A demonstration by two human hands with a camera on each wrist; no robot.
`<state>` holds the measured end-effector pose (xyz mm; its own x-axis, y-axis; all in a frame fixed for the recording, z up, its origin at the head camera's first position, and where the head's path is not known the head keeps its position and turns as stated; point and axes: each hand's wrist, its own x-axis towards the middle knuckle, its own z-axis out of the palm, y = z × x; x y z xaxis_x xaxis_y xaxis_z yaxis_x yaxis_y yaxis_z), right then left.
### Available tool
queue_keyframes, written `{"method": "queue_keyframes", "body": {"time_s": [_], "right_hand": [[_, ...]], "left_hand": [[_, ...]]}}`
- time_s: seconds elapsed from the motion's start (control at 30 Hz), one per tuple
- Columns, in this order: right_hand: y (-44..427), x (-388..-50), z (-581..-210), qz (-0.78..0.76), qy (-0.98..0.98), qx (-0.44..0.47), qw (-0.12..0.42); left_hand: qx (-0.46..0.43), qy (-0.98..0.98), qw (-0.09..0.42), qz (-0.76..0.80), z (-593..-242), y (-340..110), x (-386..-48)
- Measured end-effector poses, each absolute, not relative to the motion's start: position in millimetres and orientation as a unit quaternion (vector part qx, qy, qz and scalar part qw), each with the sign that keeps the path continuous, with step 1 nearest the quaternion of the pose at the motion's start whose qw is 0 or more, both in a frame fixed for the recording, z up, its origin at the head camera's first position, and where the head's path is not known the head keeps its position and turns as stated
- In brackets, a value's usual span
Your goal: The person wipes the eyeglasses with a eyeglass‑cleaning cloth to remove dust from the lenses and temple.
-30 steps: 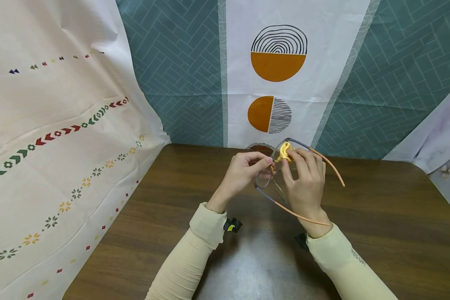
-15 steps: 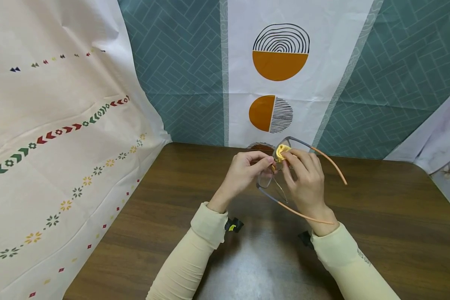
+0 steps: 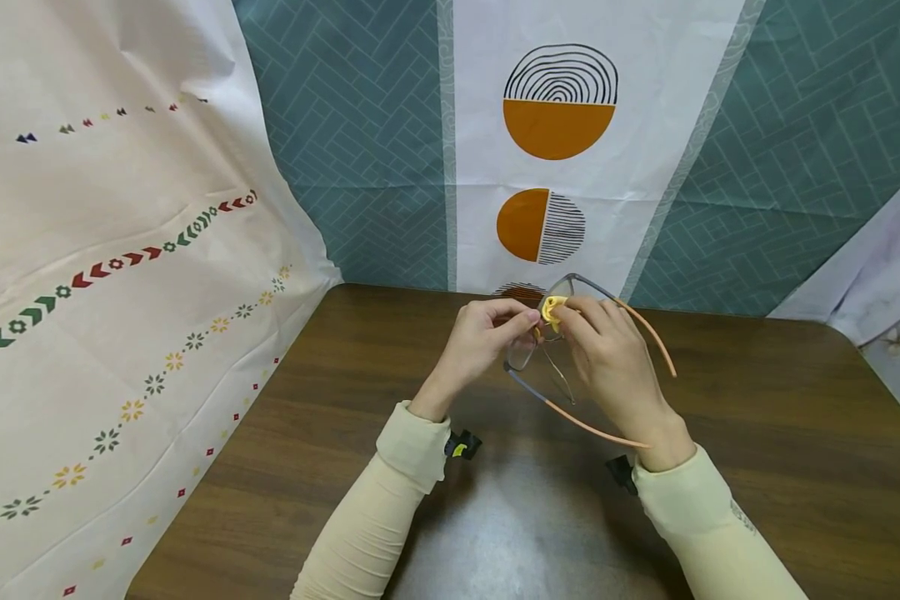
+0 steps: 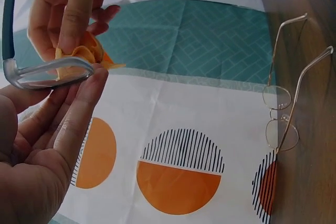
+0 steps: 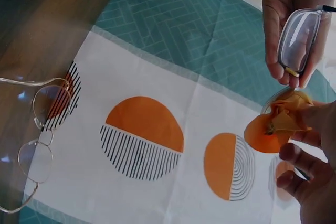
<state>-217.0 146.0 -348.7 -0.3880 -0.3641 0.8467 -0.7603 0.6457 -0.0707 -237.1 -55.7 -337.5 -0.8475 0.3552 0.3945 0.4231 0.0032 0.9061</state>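
The left hand (image 3: 480,340) pinches grey-framed, orange-armed eyeglasses (image 3: 522,355) between the hands; the right hand (image 3: 611,350) pinches a bunched yellow cloth (image 3: 551,310) against 1 lens (image 3: 562,287). Wiping seems under way; what's left is unclear. Round gold-wire spectacles (image 4: 282,134) rest on the worktop (image 3: 307,433) beneath the hands.

Cloth (image 3: 551,311) on held glasses (image 3: 522,355), above table (image 3: 315,417).

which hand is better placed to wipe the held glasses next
Probably the right hand: it pinches the cloth right at the glasses, while the left hand is occupied holding them.
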Motion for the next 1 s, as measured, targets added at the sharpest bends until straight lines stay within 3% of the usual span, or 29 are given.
{"method": "queue_keyframes", "body": {"time_s": [0.4,0.67,1.0], "right_hand": [[130.7,-214.1,-356.4,0.239,-0.792,0.307,0.470],[131.4,-214.5,-359.7,0.255,-0.772,0.300,0.499],[136.2,-218.5,-359.1,0.226,-0.792,0.290,0.487]], "left_hand": [[-0.269,-0.708,0.049,-0.651,-338.2,-55.4,-236.2],[-0.279,-0.686,0.026,-0.671,-336.5,-51.5,-236.8],[-0.276,-0.688,0.043,-0.669,-337.6,-53.0,-236.7]]}}
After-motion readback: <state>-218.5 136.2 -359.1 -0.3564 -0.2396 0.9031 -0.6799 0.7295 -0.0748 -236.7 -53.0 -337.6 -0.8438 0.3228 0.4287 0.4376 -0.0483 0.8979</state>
